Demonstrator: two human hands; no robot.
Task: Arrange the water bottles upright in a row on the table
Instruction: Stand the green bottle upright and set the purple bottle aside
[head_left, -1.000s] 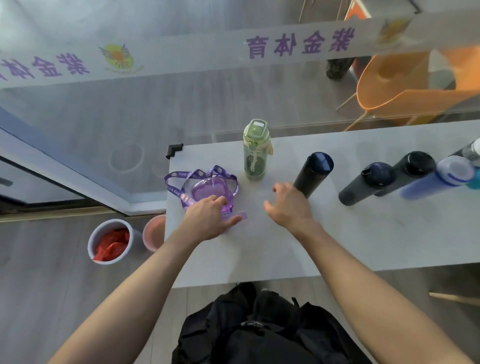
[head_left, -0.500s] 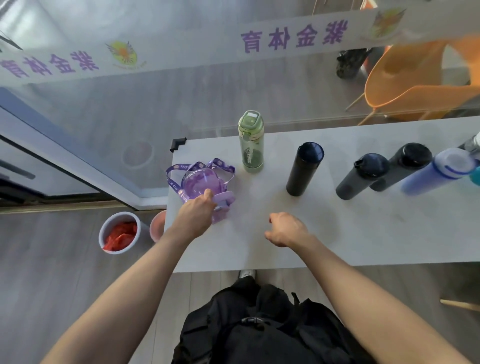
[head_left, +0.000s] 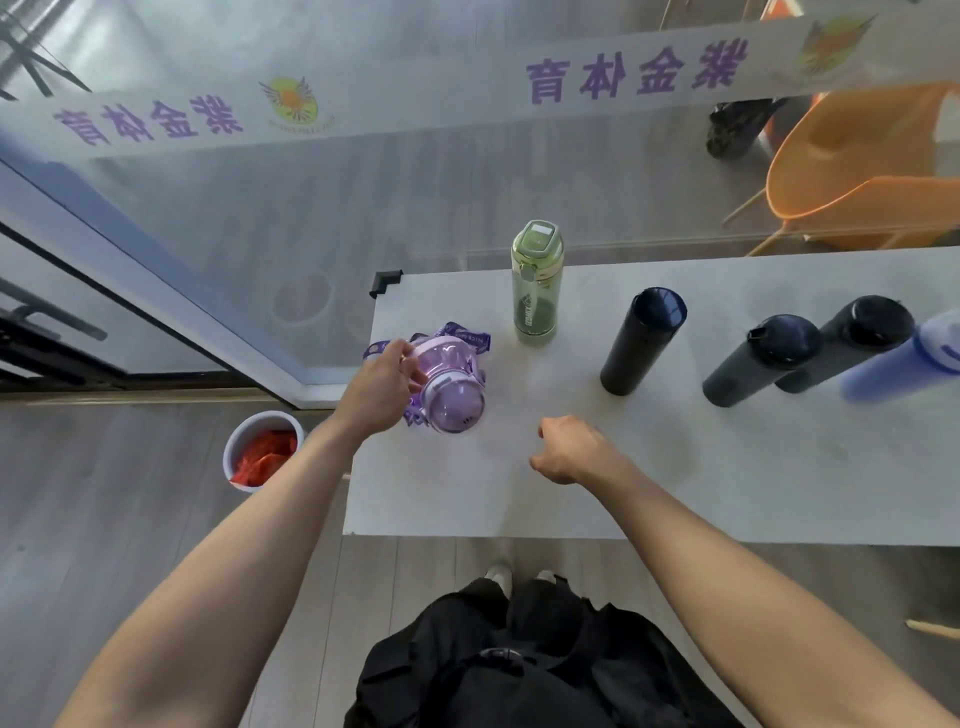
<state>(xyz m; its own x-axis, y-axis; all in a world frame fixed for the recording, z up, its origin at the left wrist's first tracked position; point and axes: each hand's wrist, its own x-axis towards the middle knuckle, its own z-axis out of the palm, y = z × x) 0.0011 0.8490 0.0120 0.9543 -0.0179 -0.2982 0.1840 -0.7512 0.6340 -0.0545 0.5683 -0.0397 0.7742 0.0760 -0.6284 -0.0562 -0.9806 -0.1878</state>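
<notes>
My left hand (head_left: 382, 387) grips a squat purple bottle (head_left: 451, 388) with a purple strap, tilted over the left end of the white table (head_left: 675, 467), its round end facing me. A green bottle (head_left: 537, 283) stands upright behind it. To the right stand a black bottle (head_left: 641, 340), a dark blue-capped bottle (head_left: 761, 361), another black bottle (head_left: 852, 340) and a blue bottle with a white cap (head_left: 904, 356) at the frame edge. My right hand (head_left: 569, 449) hovers over the table's front middle, fingers loosely curled, holding nothing.
A white bucket (head_left: 262, 449) with red contents sits on the floor left of the table. A glass wall with a lettered band runs behind. An orange chair (head_left: 862, 171) stands at the back right. A black bag (head_left: 519, 670) hangs at my front.
My left hand has closed on the purple bottle and tipped it toward me. My right hand has pulled back from the black bottle toward the table's front.
</notes>
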